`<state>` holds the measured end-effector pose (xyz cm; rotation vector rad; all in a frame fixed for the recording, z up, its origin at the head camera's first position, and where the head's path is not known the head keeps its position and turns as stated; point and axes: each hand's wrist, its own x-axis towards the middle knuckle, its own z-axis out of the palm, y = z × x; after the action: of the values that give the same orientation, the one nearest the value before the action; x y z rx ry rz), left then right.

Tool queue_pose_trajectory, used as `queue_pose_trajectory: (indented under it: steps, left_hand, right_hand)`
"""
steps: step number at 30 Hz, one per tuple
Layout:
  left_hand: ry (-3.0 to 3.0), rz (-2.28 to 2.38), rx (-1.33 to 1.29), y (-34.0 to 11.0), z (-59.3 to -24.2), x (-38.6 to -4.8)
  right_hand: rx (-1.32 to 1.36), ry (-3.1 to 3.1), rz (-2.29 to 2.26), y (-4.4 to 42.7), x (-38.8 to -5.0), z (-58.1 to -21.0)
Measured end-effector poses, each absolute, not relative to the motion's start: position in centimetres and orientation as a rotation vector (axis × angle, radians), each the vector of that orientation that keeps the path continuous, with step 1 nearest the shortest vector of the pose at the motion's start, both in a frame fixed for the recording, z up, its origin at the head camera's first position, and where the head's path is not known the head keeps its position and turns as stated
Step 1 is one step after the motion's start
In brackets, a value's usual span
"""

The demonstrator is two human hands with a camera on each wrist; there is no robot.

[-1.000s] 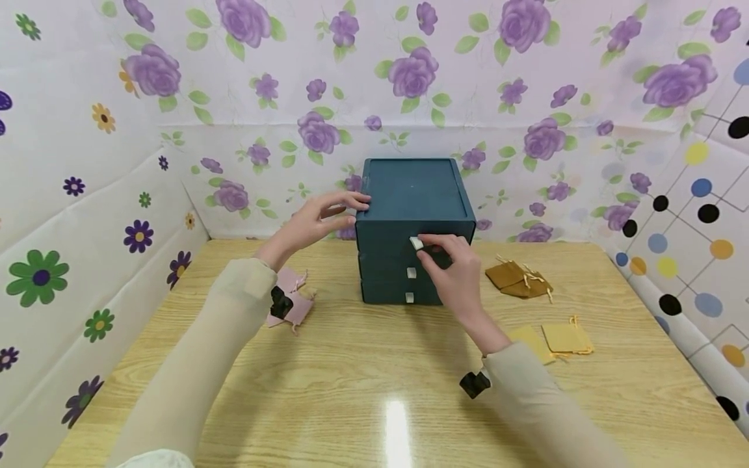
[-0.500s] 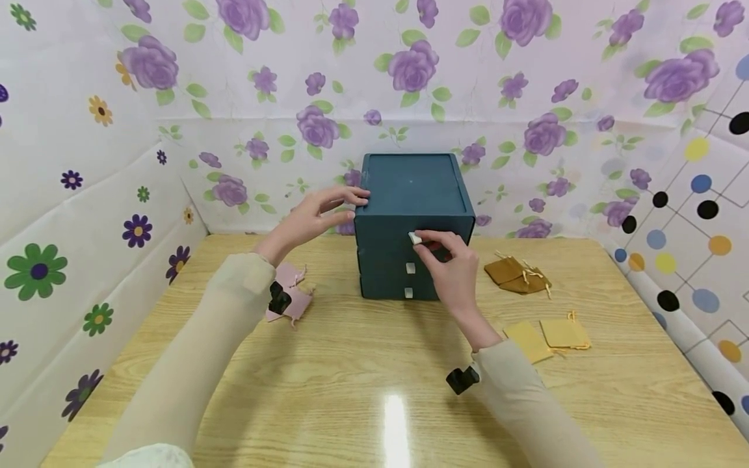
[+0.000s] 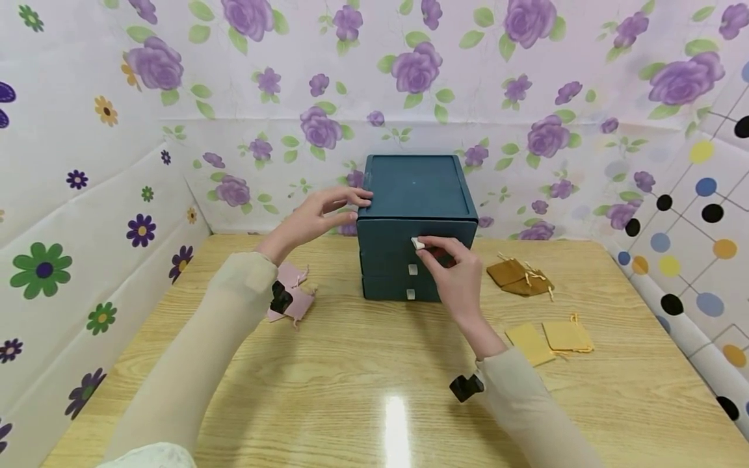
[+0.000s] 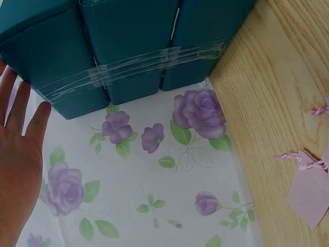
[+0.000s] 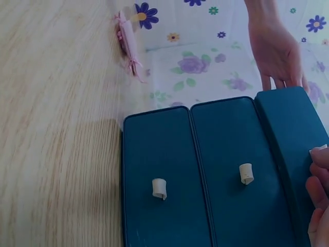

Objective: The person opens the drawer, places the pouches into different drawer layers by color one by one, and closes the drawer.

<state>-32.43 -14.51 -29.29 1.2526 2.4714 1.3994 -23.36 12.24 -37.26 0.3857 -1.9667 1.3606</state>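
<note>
A dark teal three-drawer box stands at the back of the table, with white tab pulls down its front. My right hand pinches the top drawer's tab between thumb and forefinger. In the right wrist view the top drawer juts slightly out beyond the two lower ones. My left hand touches the box's upper left edge with its fingertips, the fingers mostly straight. Clear tape runs across the box's side in the left wrist view. What the drawers contain is hidden.
Pink drawstring pouches lie left of the box. To its right are brown pouches, with yellow pouches nearer the front. Flower-printed cloth hangs close behind the box. The wooden tabletop extends in front.
The top drawer has come slightly forward since half a second ago, and a thin dark gap shows under the box's top edge. The right hand keeps pinching the tab; the left hand stays in place.
</note>
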Motion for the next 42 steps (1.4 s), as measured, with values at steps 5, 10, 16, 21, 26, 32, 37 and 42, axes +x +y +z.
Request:
queue_pose_trajectory:
  steps: [5,10,16,21,26,32,37,42]
  left_hand:
    - [2.469,1.403,1.259,-14.6,-29.3,-32.4]
    - [2.477,1.395,1.268,-14.7,-29.3,-32.4]
    - [2.481,1.379,1.291,-14.6,-29.2,-32.5]
    - [2.473,1.378,1.296,-14.6,-29.1,-32.4]
    - [2.483,1.369,1.300,-14.6,-29.0,-32.3]
    - [2.505,1.341,1.304,-14.7,-29.1,-32.4]
    - [2.513,1.329,1.300,-14.7,-29.1,-32.4]
    - [2.507,1.332,1.304,-14.7,-29.0,-32.3]
  right_hand:
    - [0.447,-1.959,1.366,12.3,-22.4,-37.1]
    - [0.455,-1.982,1.362,12.1,-21.0,-36.4]
    - [0.491,-1.990,1.336,12.6,-20.5,-36.7]
    - [0.538,-1.989,1.327,13.2,-20.1,-37.3]
    - [0.588,-1.993,1.318,13.5,-19.4,-37.2]
    - [0.614,-2.008,1.304,13.8,-18.4,-37.2]
    - [0.607,-2.034,1.271,13.8,-17.5,-37.2]
    - [0.626,-2.038,1.286,13.8,-16.9,-37.1]
